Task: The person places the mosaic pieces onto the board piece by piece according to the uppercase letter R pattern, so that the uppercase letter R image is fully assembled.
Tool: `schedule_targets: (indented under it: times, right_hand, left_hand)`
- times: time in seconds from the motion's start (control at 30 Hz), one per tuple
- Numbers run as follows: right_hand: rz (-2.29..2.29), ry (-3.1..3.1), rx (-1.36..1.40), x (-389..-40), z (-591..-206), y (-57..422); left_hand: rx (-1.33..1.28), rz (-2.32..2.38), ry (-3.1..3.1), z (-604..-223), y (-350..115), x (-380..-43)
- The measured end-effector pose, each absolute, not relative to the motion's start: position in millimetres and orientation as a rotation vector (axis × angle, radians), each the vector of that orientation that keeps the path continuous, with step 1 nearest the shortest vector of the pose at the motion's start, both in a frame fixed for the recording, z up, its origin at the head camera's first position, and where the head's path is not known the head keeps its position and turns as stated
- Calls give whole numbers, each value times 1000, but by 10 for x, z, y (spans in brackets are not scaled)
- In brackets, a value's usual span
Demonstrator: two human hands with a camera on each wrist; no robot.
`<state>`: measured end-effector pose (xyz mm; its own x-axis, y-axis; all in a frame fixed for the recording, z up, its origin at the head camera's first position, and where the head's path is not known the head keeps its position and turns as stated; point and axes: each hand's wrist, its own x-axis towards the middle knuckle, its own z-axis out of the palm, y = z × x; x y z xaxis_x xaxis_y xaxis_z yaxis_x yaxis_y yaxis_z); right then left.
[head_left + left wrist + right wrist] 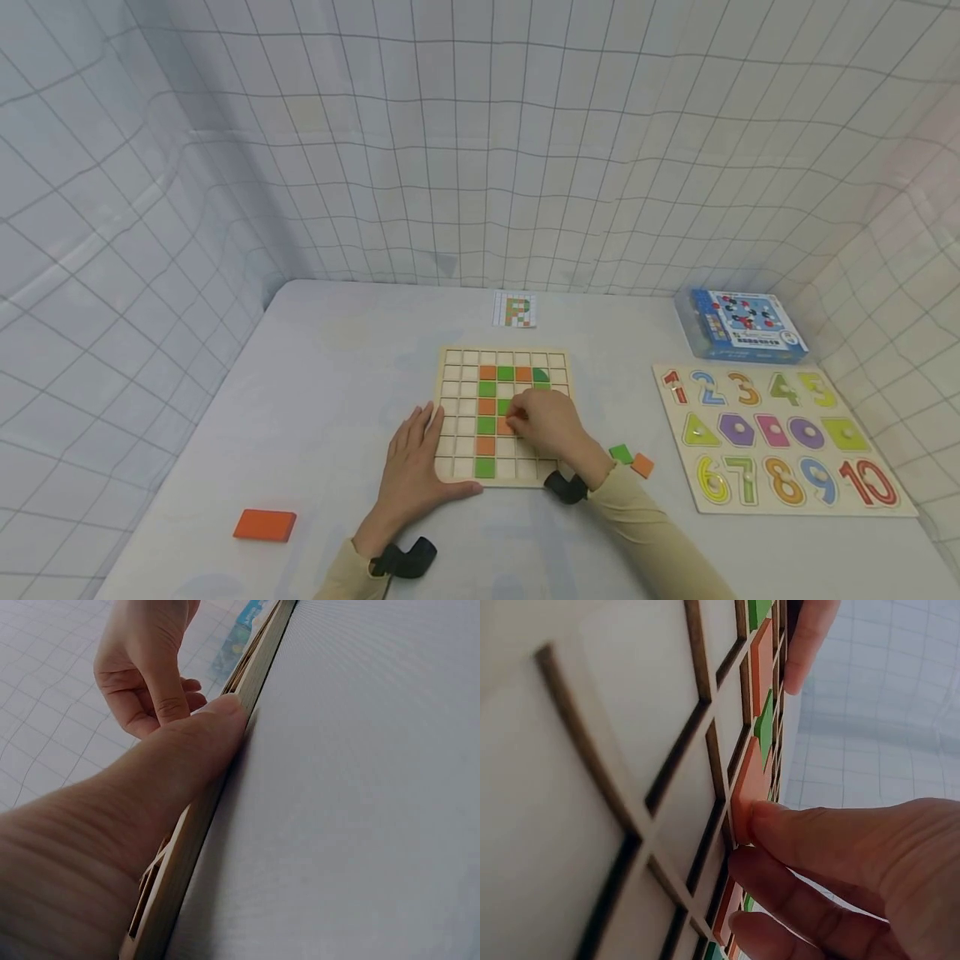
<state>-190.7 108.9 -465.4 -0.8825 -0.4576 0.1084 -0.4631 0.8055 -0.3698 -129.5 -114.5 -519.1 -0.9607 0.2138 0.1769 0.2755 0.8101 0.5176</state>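
Note:
A wooden grid board (517, 483) lies on the table, with orange and green square tiles and a dark green quarter-round tile in some cells. My right hand (550, 421) is over the board's middle, thumb and fingers pinching an orange square tile (751, 780) at a cell. That tile is partly hidden by the fingers. Against the board's left side rests my left hand (411, 467), fingers straight and thumb along the front edge. In the left wrist view, the left thumb (187, 742) touches the board's edge.
A pattern card (514, 309) lies behind the board. Loose green (621, 454) and orange tiles (642, 465) lie beside the right wrist. Farther right are a number-and-shape puzzle (678, 433) and a blue box (742, 321). An orange block (265, 525) lies at the front left.

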Motion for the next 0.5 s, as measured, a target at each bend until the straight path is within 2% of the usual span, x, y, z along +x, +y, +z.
schedule_targets:
  times: [0.5]
  right_hand:
    - [657, -2935, 855, -1890, -4700, 1165]
  left_hand:
    - [-392, -840, -2874, -5186, -1147, -1291]
